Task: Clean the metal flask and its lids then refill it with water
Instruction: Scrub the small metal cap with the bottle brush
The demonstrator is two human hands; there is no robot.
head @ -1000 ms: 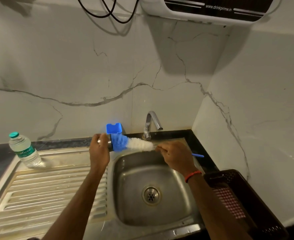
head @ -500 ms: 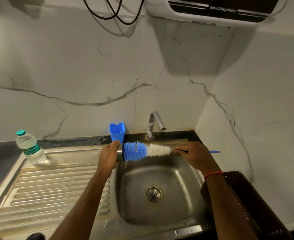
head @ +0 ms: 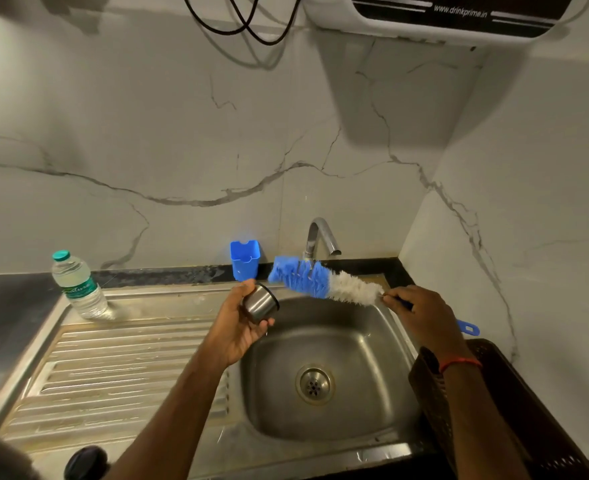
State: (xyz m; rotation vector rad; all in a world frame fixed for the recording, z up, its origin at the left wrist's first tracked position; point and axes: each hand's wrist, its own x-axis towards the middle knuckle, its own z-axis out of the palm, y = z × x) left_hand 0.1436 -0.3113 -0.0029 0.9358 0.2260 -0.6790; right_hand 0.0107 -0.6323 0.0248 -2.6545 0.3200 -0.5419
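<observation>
My left hand grips a small steel cup-shaped lid above the left rim of the sink, its open mouth turned up and to the right. My right hand holds the blue handle of a bottle brush with blue and white bristles. The brush hangs clear of the lid, its blue tip just above and right of the lid's mouth, in front of the tap. A dark round object, perhaps another lid, lies at the drainboard's front edge. The flask body is not in view.
A steel sink with a ribbed drainboard on the left. A plastic water bottle stands at the drainboard's back left. A blue holder sits by the wall. A dark perforated basket stands at the right. A water purifier hangs above.
The brush has come out of the steel lid and moved right and up. My left hand has turned the lid so its mouth shows.
</observation>
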